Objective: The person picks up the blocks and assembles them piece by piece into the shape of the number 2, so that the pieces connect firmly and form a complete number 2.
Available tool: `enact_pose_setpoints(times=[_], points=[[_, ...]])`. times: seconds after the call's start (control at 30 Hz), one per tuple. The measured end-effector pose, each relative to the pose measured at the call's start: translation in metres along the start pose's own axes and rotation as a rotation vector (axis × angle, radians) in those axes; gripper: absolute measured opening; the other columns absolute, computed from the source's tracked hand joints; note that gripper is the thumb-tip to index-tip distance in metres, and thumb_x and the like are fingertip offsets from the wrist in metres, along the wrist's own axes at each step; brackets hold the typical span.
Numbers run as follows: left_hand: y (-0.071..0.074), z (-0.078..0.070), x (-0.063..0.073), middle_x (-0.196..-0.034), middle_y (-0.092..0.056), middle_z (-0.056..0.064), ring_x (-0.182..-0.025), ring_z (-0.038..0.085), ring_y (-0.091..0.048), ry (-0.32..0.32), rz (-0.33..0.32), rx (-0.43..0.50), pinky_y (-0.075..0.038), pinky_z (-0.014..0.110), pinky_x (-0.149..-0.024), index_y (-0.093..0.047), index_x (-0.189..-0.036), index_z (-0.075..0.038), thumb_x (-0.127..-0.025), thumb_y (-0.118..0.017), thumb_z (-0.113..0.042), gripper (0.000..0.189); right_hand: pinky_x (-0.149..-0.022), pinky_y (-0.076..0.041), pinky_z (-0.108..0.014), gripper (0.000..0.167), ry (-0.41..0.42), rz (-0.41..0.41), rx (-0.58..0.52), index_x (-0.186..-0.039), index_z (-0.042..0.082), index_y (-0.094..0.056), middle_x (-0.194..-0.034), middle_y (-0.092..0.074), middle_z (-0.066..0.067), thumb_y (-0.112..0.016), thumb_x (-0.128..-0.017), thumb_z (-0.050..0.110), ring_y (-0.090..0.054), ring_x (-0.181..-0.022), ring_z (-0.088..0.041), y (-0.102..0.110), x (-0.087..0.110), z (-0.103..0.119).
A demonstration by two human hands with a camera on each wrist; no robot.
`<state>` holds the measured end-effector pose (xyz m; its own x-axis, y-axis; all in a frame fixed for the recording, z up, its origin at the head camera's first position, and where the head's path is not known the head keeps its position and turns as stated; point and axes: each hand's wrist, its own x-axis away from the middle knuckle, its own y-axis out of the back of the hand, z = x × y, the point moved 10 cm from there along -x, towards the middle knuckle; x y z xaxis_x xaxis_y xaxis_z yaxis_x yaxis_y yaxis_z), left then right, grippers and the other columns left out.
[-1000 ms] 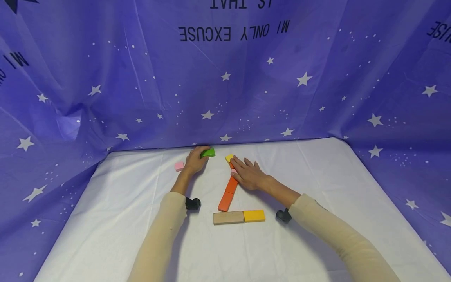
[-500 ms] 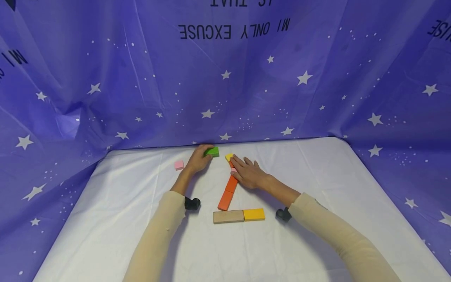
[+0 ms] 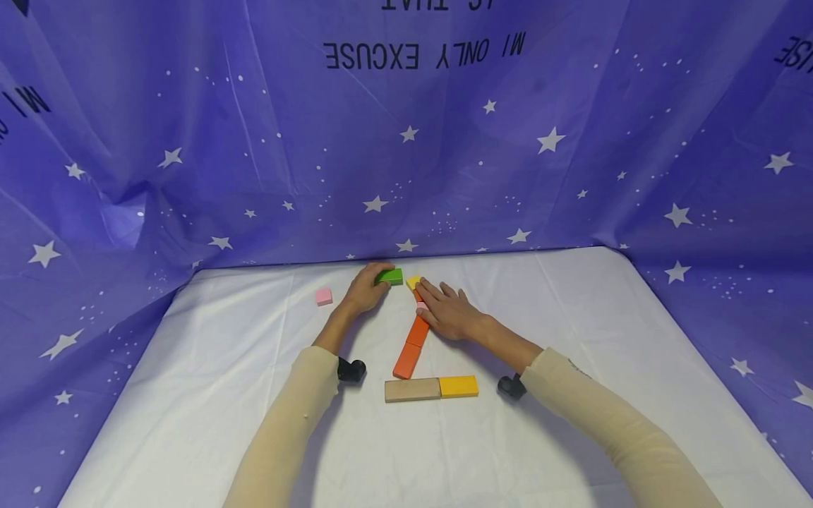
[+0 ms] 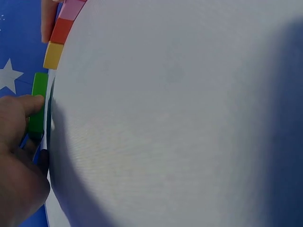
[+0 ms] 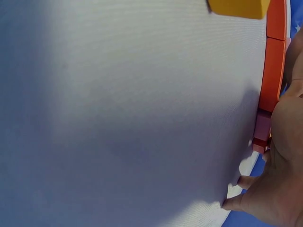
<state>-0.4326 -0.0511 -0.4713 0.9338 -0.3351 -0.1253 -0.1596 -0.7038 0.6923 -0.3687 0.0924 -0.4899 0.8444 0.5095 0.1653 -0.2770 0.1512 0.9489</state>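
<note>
My left hand (image 3: 366, 290) grips a green block (image 3: 392, 276) between thumb and fingers, near the table's far edge. Just right of it, a slanting row begins with a yellow block (image 3: 413, 283), then a small orange-red one, a pink block (image 3: 422, 306) and two long orange blocks (image 3: 412, 353). Over the upper part of that row lies my right hand (image 3: 452, 315), fingers extended and touching the blocks, partly covering them. In the left wrist view the green block (image 4: 38, 106) stands a small gap short of the yellow block (image 4: 53, 56).
A lone pink block (image 3: 324, 296) lies left of my left hand. Nearer me, a plain wooden block (image 3: 412, 390) and a yellow-orange block (image 3: 459, 386) lie end to end. A purple starred cloth (image 3: 406, 176) hangs behind the white table (image 3: 540, 451).
My left hand has slid right with the green block, bringing it closer to the yellow block. The right hand stays in place on the row.
</note>
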Motion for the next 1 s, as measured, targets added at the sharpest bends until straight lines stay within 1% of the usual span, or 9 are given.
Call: enact_pose_setpoints(times=[0.17,0.4,0.63,0.77,1.0], points=[[-0.0019,0.0008,-0.0005,-0.145,-0.049,0.019,-0.134,0.036,-0.044,0.011,0.006,-0.009,-0.031,0.050,-0.112,-0.056,-0.139,-0.005,-0.098,-0.056,-0.006,0.041,-0.113,-0.014,-0.068,0.062,-0.005,0.002,0.000,-0.162,0.016,-0.012,-0.167,-0.006,-0.002,-0.028,-0.109,0.045,-0.015,-0.148,-0.043,0.0000,0.0001,-0.0012],[-0.0039,-0.0009,0.0012,-0.146,-0.049,0.016,-0.136,0.034,-0.042,0.030,0.021,-0.053,-0.030,0.058,-0.109,-0.056,-0.140,-0.008,-0.099,-0.057,-0.009,0.041,-0.113,-0.014,-0.068,0.062,-0.001,-0.003,-0.012,-0.162,0.015,-0.013,-0.167,-0.007,-0.003,-0.029,-0.109,0.044,-0.015,-0.147,-0.043,0.0011,0.0012,0.0003],[-0.0057,-0.0015,0.0014,-0.148,-0.048,0.013,-0.137,0.033,-0.041,0.041,0.028,-0.059,-0.029,0.058,-0.107,-0.056,-0.140,-0.010,-0.099,-0.057,-0.011,0.041,-0.113,-0.015,-0.069,0.062,0.002,-0.011,-0.008,-0.162,0.015,-0.013,-0.167,-0.007,-0.004,-0.030,-0.109,0.043,-0.016,-0.147,-0.044,0.0013,0.0011,0.0001],[-0.0071,-0.0002,0.0010,-0.149,-0.048,0.012,-0.138,0.033,-0.040,0.046,0.035,-0.079,-0.030,0.057,-0.107,-0.056,-0.141,-0.010,-0.100,-0.056,-0.012,0.041,-0.112,-0.015,-0.069,0.062,0.006,-0.013,-0.007,-0.162,0.015,-0.013,-0.167,-0.007,-0.003,-0.030,-0.109,0.044,-0.016,-0.147,-0.044,0.0013,0.0009,0.0000],[-0.0074,-0.0008,0.0015,-0.148,-0.048,0.012,-0.136,0.035,-0.042,0.048,0.036,-0.089,-0.030,0.057,-0.107,-0.056,-0.141,-0.010,-0.099,-0.056,-0.011,0.042,-0.112,-0.015,-0.069,0.062,0.013,-0.005,-0.008,-0.162,0.016,-0.013,-0.167,-0.007,-0.002,-0.029,-0.109,0.045,-0.015,-0.147,-0.044,0.0017,0.0012,0.0011]])
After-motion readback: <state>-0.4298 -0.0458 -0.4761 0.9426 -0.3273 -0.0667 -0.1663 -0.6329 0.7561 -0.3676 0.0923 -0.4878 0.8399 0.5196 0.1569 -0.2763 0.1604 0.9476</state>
